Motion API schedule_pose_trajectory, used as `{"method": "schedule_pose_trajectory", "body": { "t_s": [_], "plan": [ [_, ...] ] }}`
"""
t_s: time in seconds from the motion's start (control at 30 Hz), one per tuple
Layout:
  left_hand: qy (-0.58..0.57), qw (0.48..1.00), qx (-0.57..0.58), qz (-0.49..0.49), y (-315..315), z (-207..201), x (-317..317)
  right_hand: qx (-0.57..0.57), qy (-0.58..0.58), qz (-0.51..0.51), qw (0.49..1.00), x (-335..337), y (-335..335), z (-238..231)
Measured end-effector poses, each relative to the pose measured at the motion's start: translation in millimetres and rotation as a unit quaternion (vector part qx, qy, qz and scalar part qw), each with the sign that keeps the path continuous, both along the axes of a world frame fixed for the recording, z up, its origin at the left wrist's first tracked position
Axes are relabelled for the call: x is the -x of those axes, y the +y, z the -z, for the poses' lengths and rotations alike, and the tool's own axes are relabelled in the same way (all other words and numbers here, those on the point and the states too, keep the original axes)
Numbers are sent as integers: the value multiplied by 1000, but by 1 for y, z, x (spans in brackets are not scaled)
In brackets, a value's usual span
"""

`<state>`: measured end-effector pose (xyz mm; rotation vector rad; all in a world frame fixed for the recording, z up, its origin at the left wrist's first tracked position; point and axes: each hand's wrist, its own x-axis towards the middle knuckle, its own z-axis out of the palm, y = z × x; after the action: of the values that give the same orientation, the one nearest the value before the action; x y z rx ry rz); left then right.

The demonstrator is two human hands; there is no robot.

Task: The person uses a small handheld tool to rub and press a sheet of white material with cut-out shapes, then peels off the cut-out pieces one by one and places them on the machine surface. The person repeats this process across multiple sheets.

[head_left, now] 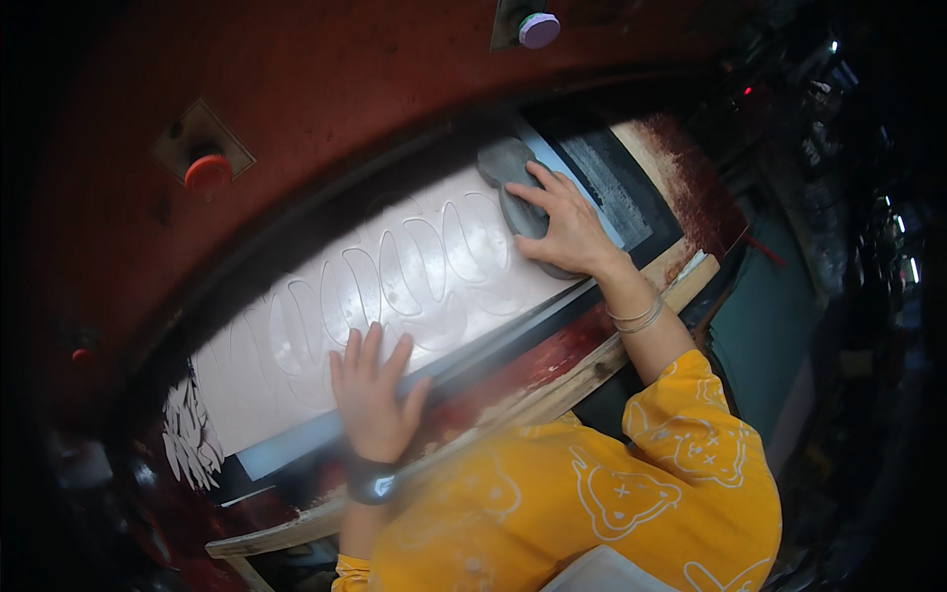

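Note:
A pale pinkish-white sheet [296, 385] lies on a work bed, marked with a row of long curved sole-like outlines. My left hand [373, 395], slightly blurred, is spread flat at the sheet's near edge, its fingers apart. Toward the sheet's far right end, my right hand [572, 225] grips a dark grey sole-shaped piece [505, 158], thumb and fingers bent over its face. The palm hides part of that piece, so I cannot tell whether it is one layer or several.
A large red-brown machine body [326, 109] arches over the far side, with a red knob [208, 174] and a pale purple knob [539, 31]. Pale cut strips [192, 434] hang at the left end. A wooden rail [552, 390] edges the near side; a dark board [617, 183] lies right.

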<state>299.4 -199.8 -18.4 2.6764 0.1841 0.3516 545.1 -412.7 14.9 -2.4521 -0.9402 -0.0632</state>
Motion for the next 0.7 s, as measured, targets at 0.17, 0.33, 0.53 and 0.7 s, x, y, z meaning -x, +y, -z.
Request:
{"method": "schedule_pose_trajectory", "body": {
  "t_s": [0.17, 0.33, 0.53, 0.7],
  "plan": [
    [-68, 995, 77, 2, -3, 1, 19, -236, 149, -12, 960, -16, -24, 6],
    [-91, 956, 279, 5, -38, 6, 69, -483, 35, 162, 860, -23, -52, 12],
    [-49, 988, 140, 44, -75, 30, 80, -457, -294, 133, 829, -13, -27, -32],
    [-96, 991, 93, 14, -80, 37, 83, -398, -389, 117, 822, 1, 3, -55]
  ]
}}
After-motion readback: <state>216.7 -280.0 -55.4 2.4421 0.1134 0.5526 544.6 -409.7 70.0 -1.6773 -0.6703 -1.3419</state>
